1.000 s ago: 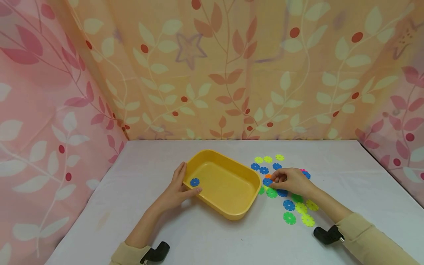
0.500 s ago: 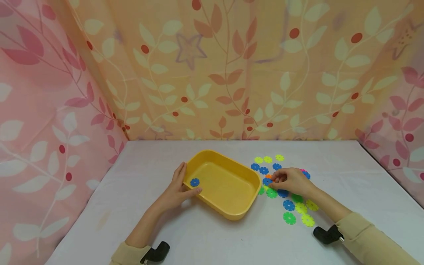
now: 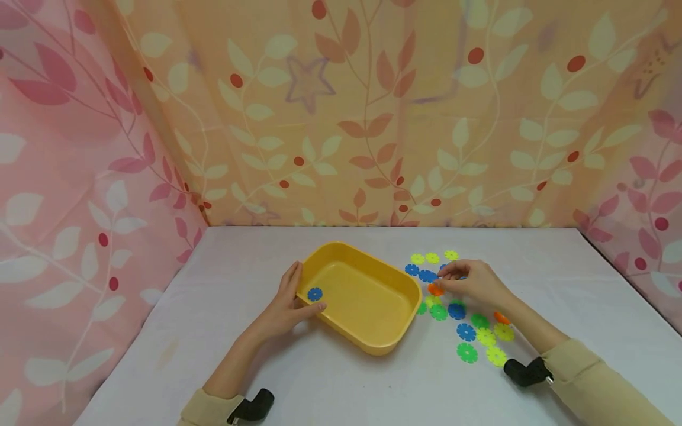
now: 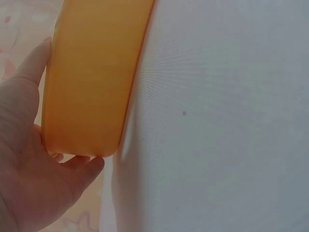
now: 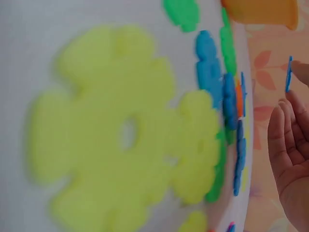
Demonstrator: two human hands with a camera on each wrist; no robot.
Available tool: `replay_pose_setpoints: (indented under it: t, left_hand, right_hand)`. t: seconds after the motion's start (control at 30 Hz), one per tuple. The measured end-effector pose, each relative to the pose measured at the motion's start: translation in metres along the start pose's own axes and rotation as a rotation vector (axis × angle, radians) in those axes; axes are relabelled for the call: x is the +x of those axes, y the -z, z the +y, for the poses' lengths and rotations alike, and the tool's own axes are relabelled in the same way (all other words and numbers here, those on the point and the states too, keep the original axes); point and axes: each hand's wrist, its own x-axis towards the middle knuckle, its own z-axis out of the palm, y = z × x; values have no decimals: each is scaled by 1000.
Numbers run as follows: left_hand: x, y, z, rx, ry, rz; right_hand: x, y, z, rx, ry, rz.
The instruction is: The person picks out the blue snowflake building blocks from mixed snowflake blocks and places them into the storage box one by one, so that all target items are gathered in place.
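My left hand (image 3: 286,303) holds the left corner of a yellow plastic tray (image 3: 380,287), with the thumb over the near rim and the fingers along the end wall. One blue notched plastic disc (image 3: 315,294) lies inside the tray by that corner. To the right of the tray, my right hand (image 3: 476,283) pinches a blue disc (image 5: 289,75) between thumb and fingertips, held edge-on above the table in the right wrist view. Below it lie an orange disc (image 3: 435,289) and several flat discs, among them a green disc (image 3: 467,353) and a yellow disc (image 3: 496,355).
A white cloth (image 3: 341,387) covers the table. Patterned curtains (image 3: 367,118) stand behind it and at both sides. Black wrist mounts (image 3: 251,408) protrude near both sleeves. More blue and yellow discs lie beyond the right hand, partly hidden by it.
My right hand has risen and moved slightly away with the blue disc, uncovering the orange disc beneath. The left hand and tray have stayed in place.
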Motion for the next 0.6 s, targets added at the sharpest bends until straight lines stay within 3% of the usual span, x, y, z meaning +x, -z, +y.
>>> replay_pose_setpoints:
  t: [0.23,0.37,0.6]
  left_hand:
    - [-2,1,-1,-1,-4,10]
    - [-3,1,0,-10,-7,15]
    - [-2,-1,1,-15,-2,15]
  right_hand:
    - [18,-1,-29,74,75,4]
    - [31,-7,-57,125,106,-24]
    - [58,-29,-108,174,245,-69]
